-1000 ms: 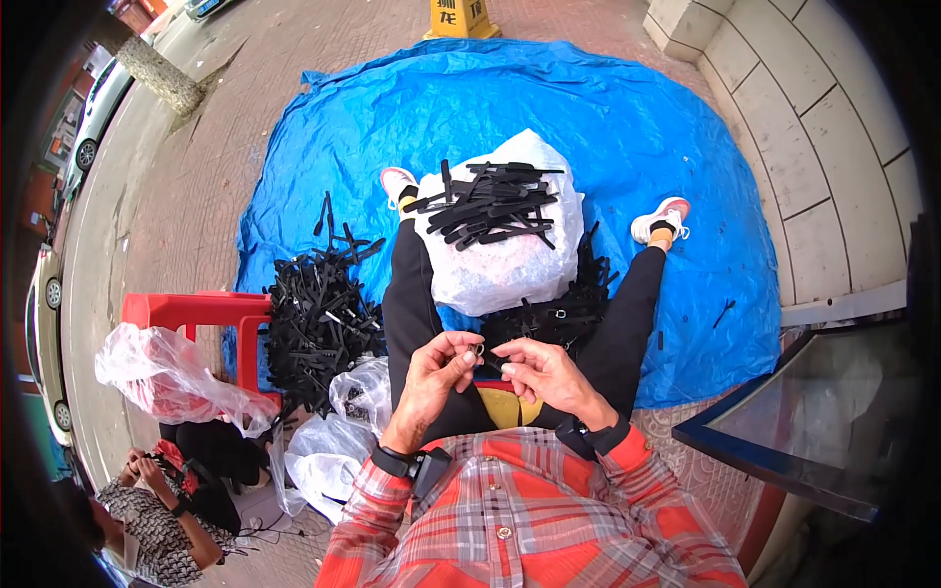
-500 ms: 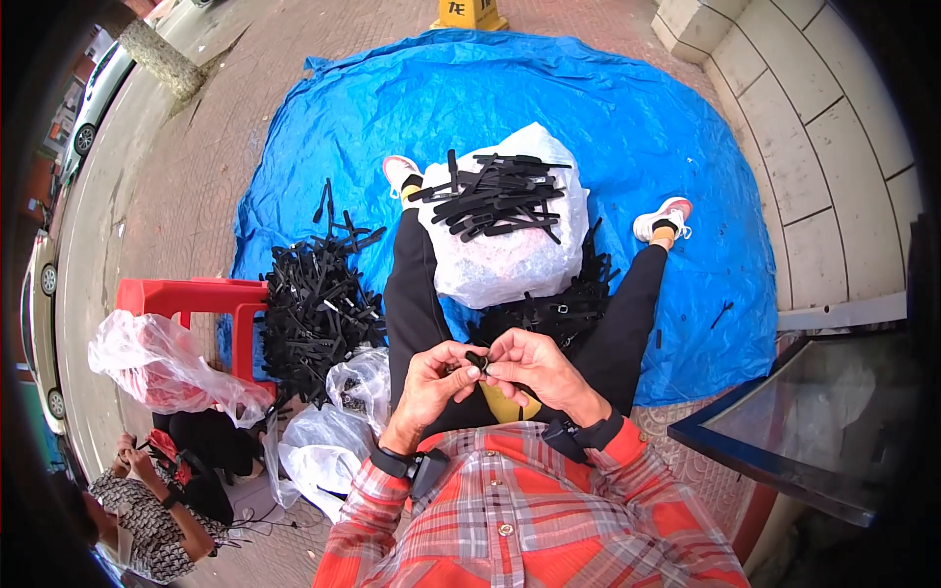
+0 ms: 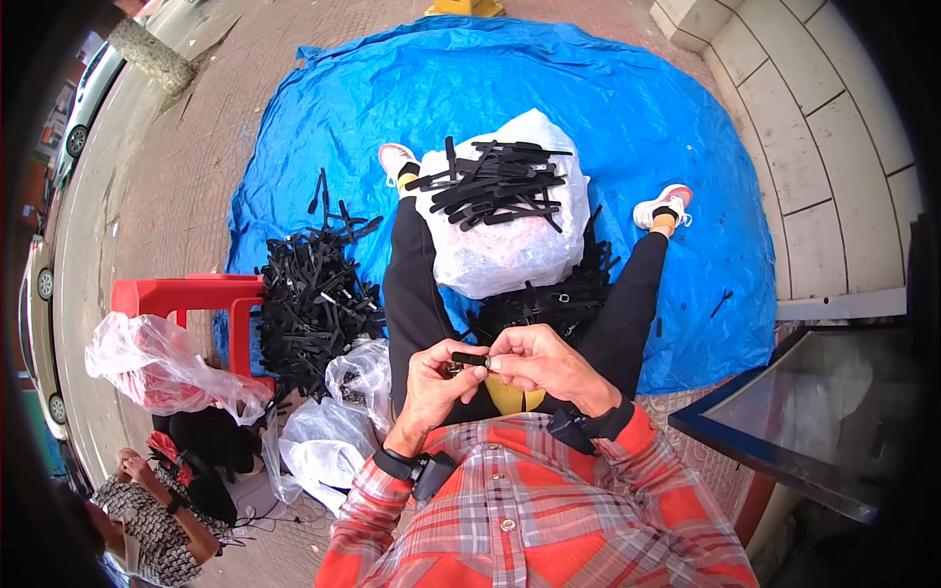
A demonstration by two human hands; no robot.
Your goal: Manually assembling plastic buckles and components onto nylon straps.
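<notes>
A short black strap (image 3: 469, 359) is pinched between my two hands in front of my lap. My left hand (image 3: 429, 390) grips its left end with thumb and fingers. At the other end, the fingertips of my right hand (image 3: 551, 368) close on the strap, where a small pale metal edge shows; its exact shape is too small to tell. Beyond my hands, a stuffed white plastic bag (image 3: 505, 269) stands between my legs, bearing a stack of black straps (image 3: 498, 184). More loose straps with buckles (image 3: 554, 306) lie between my legs.
A large heap of black straps (image 3: 316, 318) lies left of my leg on the blue tarp (image 3: 392, 88). Beside it are a red stool (image 3: 186, 291) and clear plastic bags (image 3: 323, 441). Another person (image 3: 162, 514) sits lower left. A blue-framed glass panel (image 3: 784, 421) stands right.
The strap, bunched at my fingertips before, now lies straighter and shows more of its length between my hands. The whole view has shifted slightly.
</notes>
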